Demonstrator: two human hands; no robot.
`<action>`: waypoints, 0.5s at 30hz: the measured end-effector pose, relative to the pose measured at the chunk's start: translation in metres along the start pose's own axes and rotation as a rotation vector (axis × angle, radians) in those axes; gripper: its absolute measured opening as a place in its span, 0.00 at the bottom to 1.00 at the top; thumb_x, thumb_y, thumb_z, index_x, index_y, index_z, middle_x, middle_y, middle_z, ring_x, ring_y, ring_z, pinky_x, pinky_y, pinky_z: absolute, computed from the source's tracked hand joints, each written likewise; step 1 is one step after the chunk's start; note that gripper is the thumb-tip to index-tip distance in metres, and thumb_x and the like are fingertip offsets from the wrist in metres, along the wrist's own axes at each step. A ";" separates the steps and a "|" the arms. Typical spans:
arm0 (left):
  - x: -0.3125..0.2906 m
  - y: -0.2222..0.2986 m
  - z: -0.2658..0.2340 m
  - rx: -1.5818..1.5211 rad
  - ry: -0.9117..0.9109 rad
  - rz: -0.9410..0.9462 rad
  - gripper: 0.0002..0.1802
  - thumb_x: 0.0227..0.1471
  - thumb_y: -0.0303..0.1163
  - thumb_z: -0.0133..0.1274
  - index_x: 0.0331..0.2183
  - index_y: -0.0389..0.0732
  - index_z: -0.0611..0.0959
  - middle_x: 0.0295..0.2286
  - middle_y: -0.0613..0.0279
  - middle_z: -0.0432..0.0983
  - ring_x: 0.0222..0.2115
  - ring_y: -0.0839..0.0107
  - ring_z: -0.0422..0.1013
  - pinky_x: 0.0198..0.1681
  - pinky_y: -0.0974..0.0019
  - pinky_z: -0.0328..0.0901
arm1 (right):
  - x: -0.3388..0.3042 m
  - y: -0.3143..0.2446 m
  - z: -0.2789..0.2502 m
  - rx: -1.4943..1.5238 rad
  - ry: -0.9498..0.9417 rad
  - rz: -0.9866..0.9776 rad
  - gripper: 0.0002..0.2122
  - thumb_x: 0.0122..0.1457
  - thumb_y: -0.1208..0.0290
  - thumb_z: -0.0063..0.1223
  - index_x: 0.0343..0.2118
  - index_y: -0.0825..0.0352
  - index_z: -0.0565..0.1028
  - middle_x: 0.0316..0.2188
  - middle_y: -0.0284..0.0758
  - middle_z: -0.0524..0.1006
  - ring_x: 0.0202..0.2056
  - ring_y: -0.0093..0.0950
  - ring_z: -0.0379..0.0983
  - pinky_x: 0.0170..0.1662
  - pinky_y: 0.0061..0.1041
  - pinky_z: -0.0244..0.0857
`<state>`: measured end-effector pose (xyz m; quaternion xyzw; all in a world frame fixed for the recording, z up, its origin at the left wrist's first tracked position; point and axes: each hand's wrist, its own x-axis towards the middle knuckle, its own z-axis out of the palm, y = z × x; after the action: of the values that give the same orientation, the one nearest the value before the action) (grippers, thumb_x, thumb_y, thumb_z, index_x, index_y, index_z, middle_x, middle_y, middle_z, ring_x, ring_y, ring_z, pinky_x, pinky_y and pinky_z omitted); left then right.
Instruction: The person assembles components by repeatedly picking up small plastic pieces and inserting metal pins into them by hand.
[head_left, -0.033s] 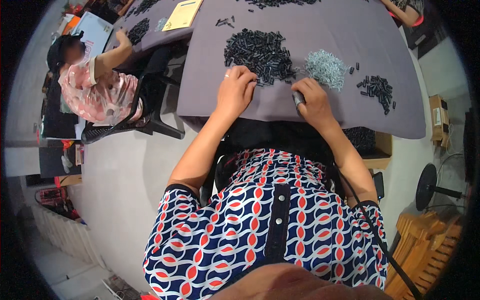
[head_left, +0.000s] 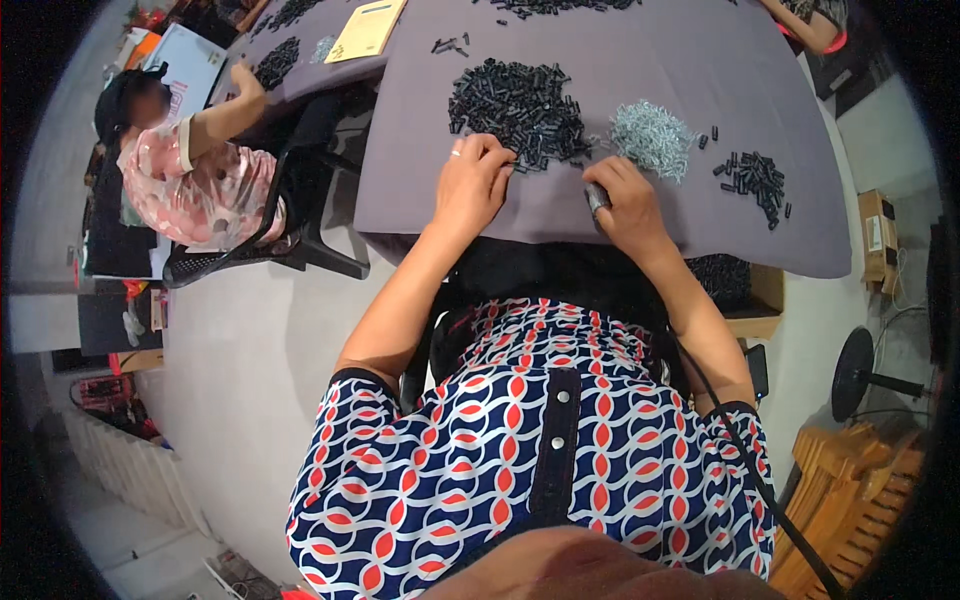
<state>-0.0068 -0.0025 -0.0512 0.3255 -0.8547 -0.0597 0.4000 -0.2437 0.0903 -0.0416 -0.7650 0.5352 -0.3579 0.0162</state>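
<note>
A heap of small black tubular parts [head_left: 515,110] lies on the grey cloth-covered table [head_left: 420,205]. At its near left edge is my left hand [head_left: 475,182], a ring on one finger. Its fingertips are pinched together beside a few black pieces; whatever is between them is too small to make out. My right hand [head_left: 628,200] is wrapped around a dark cylindrical tool [head_left: 598,195] with a shiny band, near the table's front edge. Just beyond that hand lies a pile of small silver screw-like pieces [head_left: 652,138]. The tool's tip is hidden.
A smaller group of black parts [head_left: 755,183] lies to the right. Far left on the table is a yellow booklet [head_left: 366,28]. Another person [head_left: 200,170] sits at the left on a black chair [head_left: 315,245]. A black cable [head_left: 745,450] hangs by my right arm.
My left hand has shifted very slightly toward me. My right hand and the piles look the same.
</note>
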 end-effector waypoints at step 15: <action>0.009 0.006 -0.013 0.032 -0.074 -0.033 0.05 0.48 0.25 0.57 0.32 0.39 0.79 0.35 0.56 0.73 0.38 0.53 0.68 0.39 0.56 0.66 | 0.000 0.002 0.000 0.106 0.039 0.032 0.16 0.41 0.85 0.52 0.37 0.67 0.74 0.36 0.41 0.74 0.43 0.43 0.71 0.47 0.37 0.66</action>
<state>-0.0041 -0.0012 -0.0347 0.3435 -0.8643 -0.0644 0.3618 -0.2456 0.0897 -0.0426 -0.7474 0.5278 -0.4001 0.0518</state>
